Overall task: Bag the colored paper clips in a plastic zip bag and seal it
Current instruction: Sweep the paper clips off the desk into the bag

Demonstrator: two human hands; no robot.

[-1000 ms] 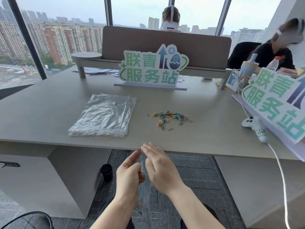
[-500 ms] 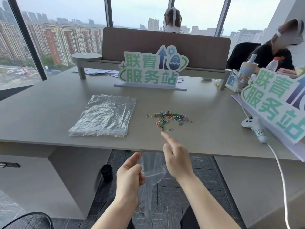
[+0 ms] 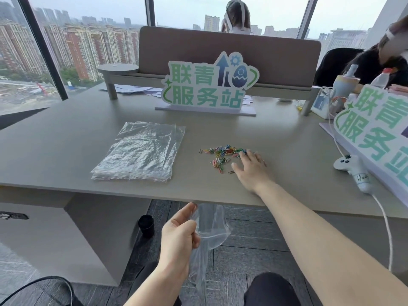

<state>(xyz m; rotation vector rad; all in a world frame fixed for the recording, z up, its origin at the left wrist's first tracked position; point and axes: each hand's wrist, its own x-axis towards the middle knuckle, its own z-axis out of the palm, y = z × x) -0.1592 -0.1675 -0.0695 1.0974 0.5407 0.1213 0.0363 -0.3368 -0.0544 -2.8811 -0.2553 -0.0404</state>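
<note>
Two hands work apart: the left hand (image 3: 180,236), below the surface (image 3: 66,151) edge, pinches an open zip bag (image 3: 210,228) in its fingers, while the right hand (image 3: 251,167) rests with fingers spread wide at the paper clips (image 3: 220,154) scattered mid-surface.

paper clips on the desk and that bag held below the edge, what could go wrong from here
1. The small coloured wire paper clips lie spread out, so the open right hand may grab only some and scatter others.
2. The thin clear plastic zip bag hangs limp from the left hand below the grey desk's edge; its mouth may sag shut, and dropped clips would hit the floor.
</note>
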